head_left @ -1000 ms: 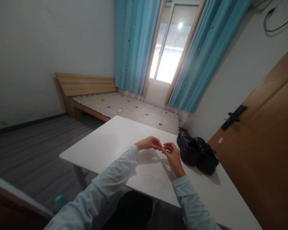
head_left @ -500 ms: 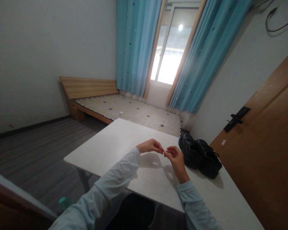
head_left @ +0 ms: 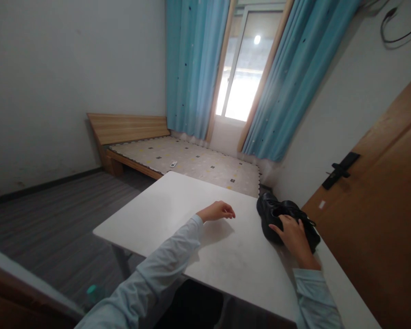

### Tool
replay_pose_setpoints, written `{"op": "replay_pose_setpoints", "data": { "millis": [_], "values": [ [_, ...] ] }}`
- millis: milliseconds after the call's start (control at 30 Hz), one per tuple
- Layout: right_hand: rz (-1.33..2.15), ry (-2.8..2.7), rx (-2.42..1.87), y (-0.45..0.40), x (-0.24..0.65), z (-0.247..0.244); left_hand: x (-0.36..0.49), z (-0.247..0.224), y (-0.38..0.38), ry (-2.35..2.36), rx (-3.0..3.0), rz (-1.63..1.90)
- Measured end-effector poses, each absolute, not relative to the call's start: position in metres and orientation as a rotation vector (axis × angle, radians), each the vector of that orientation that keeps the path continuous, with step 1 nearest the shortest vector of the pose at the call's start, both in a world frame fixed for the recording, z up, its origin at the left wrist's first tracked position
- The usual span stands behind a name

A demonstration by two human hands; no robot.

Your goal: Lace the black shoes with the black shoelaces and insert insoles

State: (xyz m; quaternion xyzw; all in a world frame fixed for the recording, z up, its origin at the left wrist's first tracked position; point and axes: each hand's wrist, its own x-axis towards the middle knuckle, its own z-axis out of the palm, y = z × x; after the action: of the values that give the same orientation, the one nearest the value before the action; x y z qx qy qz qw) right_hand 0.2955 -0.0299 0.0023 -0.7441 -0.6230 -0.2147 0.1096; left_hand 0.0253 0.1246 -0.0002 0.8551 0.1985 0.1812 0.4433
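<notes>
A pair of black lace-up shoes (head_left: 269,219) sits side by side on the right part of the white table (head_left: 171,201). My right hand (head_left: 292,233) is over the nearer shoe, thumb and fingers spread across its opening; whether it touches the shoe is hard to tell. Farther left, my left hand (head_left: 219,210) hovers above the tabletop, casting a shadow under it. Its fingers are loosely bent and slightly apart, and nothing shows in them.
Beyond the table stands a wooden bed (head_left: 133,129) with a patterned mattress (head_left: 192,155), a small white remote-like object (head_left: 173,164) lying on it. A brown door (head_left: 373,196) with a black handle is at the right. A green-capped bottle (head_left: 94,292) stands low at left.
My hands were together with fingertips meeting over the table. My right hand has moved right, onto or just above the shoes, and its fingers have spread. My left hand has stayed nearly in place.
</notes>
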Motion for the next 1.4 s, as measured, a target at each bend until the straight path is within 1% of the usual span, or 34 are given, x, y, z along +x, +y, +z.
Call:
{"op": "replay_pose_setpoints", "data": {
  "millis": [167, 467, 567, 733, 900, 1033, 1200, 1400],
  "values": [
    [-0.574, -1.83, -2.204, -0.026, 0.295, 0.005, 0.024, 0.005, 0.127, 0.603, 2.444, 0.36],
    [-0.602, -1.751, -2.188, -0.025, 0.287, 0.022, 0.006, 0.022, 0.139, 0.584, 2.482, 0.358],
    [-0.692, -1.75, -2.116, -0.02, 0.271, 0.034, 0.0, 0.02, 0.142, 0.641, 2.449, 0.421],
    [-0.806, -1.778, -1.94, -0.02, 0.227, 0.051, -0.006, 0.009, 0.145, 0.759, 2.341, 0.623],
    [-0.8, -1.821, -1.753, -0.033, 0.176, 0.059, -0.009, 0.0, 0.147, 0.816, 2.271, 0.838],
    [-0.767, -1.877, -1.639, -0.041, 0.142, 0.055, -0.008, -0.002, 0.147, 0.844, 2.23, 0.94],
    [-0.73, -1.949, -1.554, -0.039, 0.121, 0.032, -0.005, -0.003, 0.144, 0.827, 2.216, 1.002],
    [-0.663, -1.969, -1.532, -0.036, 0.114, 0.007, -0.004, -0.005, 0.139, 0.68, 2.22, 0.974]
  ]
}}
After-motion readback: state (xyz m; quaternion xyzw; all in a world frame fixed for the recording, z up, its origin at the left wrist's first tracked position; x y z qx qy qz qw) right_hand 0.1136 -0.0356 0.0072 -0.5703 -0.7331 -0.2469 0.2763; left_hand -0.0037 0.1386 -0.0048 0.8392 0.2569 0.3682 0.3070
